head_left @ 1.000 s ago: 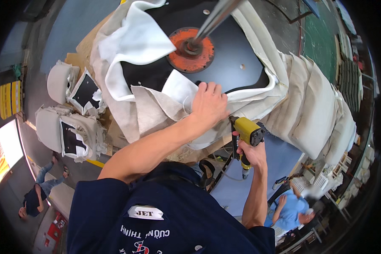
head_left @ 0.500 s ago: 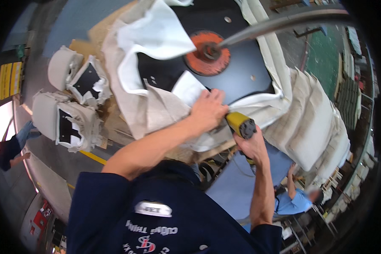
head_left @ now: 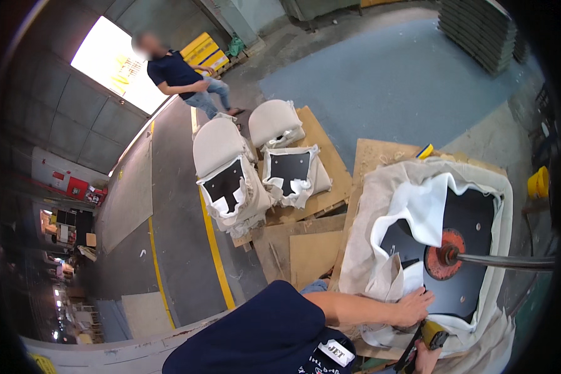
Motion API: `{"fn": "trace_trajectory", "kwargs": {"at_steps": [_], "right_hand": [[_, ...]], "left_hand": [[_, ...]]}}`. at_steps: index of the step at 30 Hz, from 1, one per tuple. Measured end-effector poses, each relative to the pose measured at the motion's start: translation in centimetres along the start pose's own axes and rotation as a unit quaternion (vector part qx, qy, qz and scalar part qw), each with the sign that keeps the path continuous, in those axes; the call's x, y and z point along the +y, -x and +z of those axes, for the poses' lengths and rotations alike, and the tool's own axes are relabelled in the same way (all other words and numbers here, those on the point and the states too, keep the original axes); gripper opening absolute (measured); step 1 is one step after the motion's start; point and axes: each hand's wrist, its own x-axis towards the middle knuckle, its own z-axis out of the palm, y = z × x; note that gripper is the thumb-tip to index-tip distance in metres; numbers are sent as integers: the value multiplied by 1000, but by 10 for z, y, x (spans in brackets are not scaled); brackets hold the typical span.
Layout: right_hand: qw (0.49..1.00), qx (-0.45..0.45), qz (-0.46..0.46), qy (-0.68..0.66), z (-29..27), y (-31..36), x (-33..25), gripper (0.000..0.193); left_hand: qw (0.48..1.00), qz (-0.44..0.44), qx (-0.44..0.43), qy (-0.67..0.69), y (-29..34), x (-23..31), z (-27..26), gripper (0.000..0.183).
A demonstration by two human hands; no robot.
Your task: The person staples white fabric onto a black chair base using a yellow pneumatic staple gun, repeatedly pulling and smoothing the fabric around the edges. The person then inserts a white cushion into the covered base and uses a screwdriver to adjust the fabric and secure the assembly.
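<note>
A big seat piece lies on a wooden table [head_left: 363,156], at the right of the view; its black board [head_left: 474,218] faces up, and white padding [head_left: 427,215] and pale cloth [head_left: 363,249] fold in around the board's edges; a round red disc [head_left: 435,260] sits on the board, and a metal pole [head_left: 511,262] runs from it to the right.

The left hand [head_left: 412,306] rests at the near edge of the seat piece, by a flap of the white padding; its fingers are bent and close together, and I cannot tell if they pinch anything; the right hand [head_left: 427,359] is wrapped around a yellow and black power tool [head_left: 435,335], just beside the left hand, near the same edge.

To the left, two stacks of pale seats [head_left: 217,148] stand on a wooden board [head_left: 330,134]; some show black bottoms; farther off, a person in a dark shirt [head_left: 176,73] is mid-step by yellow boxes [head_left: 202,51]; yellow lines [head_left: 215,262] run along the grey floor [head_left: 181,262]; a yellow bucket [head_left: 537,182] is at the far right.
</note>
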Motion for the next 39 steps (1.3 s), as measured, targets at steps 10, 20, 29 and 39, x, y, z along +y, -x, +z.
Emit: {"fn": "trace_trajectory", "kwargs": {"at_steps": [10, 20, 29, 39], "right_hand": [[986, 18, -33, -162, -1, -48, 39, 34], [990, 24, -30, -137, -12, -38, 24, 15], [990, 14, -32, -133, -14, -39, 31, 15], [983, 15, -67, -171, -20, -39, 57, 23]], "left_hand": [[997, 31, 42, -62, -8, 0, 3, 20], [993, 60, 49, -87, -8, 4, -13, 21], [988, 92, 50, -110, -3, 3, -16, 24], [996, 40, -30, -76, -21, 11, -30, 26]]}}
